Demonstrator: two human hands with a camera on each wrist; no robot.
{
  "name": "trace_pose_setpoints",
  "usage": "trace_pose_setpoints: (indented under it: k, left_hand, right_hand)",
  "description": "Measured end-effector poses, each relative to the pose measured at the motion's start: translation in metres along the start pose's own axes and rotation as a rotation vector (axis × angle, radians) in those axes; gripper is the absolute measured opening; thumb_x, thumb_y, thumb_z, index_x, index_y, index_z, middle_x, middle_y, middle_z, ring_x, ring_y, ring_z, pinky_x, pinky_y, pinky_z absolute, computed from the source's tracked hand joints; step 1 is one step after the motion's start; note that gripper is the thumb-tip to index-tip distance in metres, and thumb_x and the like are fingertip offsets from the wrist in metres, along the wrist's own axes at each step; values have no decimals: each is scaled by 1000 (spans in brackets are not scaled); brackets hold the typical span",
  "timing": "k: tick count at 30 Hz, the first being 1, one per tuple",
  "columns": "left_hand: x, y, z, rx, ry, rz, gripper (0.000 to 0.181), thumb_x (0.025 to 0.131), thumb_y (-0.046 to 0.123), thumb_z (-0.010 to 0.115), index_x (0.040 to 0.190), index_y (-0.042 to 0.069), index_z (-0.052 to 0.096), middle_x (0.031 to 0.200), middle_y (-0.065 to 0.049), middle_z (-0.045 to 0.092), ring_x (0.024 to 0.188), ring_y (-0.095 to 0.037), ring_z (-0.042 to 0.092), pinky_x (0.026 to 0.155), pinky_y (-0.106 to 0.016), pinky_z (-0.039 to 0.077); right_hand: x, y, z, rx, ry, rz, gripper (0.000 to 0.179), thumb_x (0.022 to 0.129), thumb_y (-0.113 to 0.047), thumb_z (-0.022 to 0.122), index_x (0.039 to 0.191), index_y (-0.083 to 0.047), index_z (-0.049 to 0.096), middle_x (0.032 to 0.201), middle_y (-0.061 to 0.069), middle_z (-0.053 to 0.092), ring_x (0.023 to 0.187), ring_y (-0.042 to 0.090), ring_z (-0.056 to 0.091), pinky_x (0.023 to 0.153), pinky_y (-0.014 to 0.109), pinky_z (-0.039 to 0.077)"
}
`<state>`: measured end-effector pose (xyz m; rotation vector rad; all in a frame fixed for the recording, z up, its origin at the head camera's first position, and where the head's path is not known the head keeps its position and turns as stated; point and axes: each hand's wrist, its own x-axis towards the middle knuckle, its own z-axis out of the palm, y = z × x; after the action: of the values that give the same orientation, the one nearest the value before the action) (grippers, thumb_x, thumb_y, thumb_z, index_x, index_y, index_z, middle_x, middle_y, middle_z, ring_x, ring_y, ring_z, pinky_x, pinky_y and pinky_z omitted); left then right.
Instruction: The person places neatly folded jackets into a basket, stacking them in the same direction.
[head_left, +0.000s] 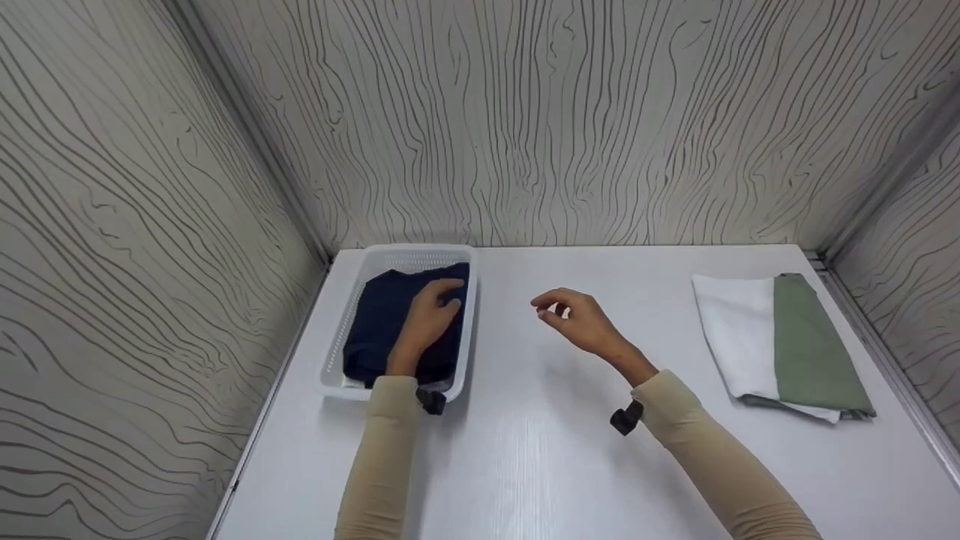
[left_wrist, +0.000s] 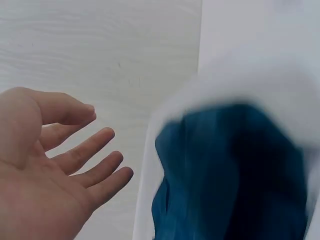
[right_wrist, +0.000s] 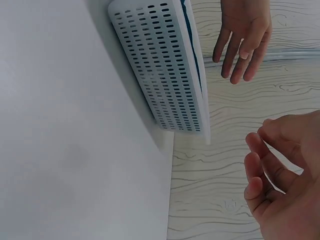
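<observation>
Dark navy folded fabric [head_left: 379, 319] lies in a white perforated plastic basket [head_left: 469, 345] at the left of the table. My left hand [head_left: 431, 319] hovers above the basket's right half, its fingers loosely spread and holding nothing. In the left wrist view that hand [left_wrist: 60, 160] is apart from the fabric [left_wrist: 200, 175], which looks blue-teal and blurred there. To the basket's right, my right hand [head_left: 585, 322] hangs in the air over the table with relaxed, bent fingers. The right wrist view shows nothing in this hand [right_wrist: 285, 175]; its thumb and index fingertips come close together.
A folded white-and-green cloth [head_left: 814, 345] lies at the right side of the white table [head_left: 517, 450]. Wood-patterned panels [head_left: 510, 135] stand behind and at both sides, with metal rails along the table edges. A small black device [head_left: 626, 418] sits at each wrist.
</observation>
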<state>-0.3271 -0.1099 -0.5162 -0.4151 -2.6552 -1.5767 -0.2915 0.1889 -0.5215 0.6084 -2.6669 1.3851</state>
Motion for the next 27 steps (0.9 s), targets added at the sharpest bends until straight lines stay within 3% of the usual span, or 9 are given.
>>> trace_pose_setpoints:
  k: [10,14,19,27]
  left_hand:
    - [3,27,54,-174,-24,57,31,102,-2,60,132,-4,69,136,-22,70,132,-37,64,113,-52,52]
    - [5,42,74,-189,-42,78,30,102,-4,59,130,-6,69,132,-22,72,128,-37,66,112,-52,52]
    - [6,59,97,-172,-87,65,30,103,1,60,132,0,70,130,-14,74,126,-28,68,112,-43,52]
    - [6,74,137,-170,-166,46,31,107,5,57,135,5,69,129,-8,74,124,-22,69,106,-34,55]
  right_hand:
    - [-24,24,-43,-49,100,58,24,104,-10,69,126,-5,75,118,11,77,100,23,68,82,23,53]
    - [-33,33,-58,-81,145,66,24,104,-11,68,126,-5,76,117,12,77,99,21,67,81,21,52]
    - [-47,45,-77,-112,187,101,24,106,-13,67,127,-5,75,119,15,77,98,13,65,81,18,51]
    - [-71,64,-104,-110,245,161,27,107,-16,65,130,-4,74,125,18,75,99,-4,58,83,9,46]
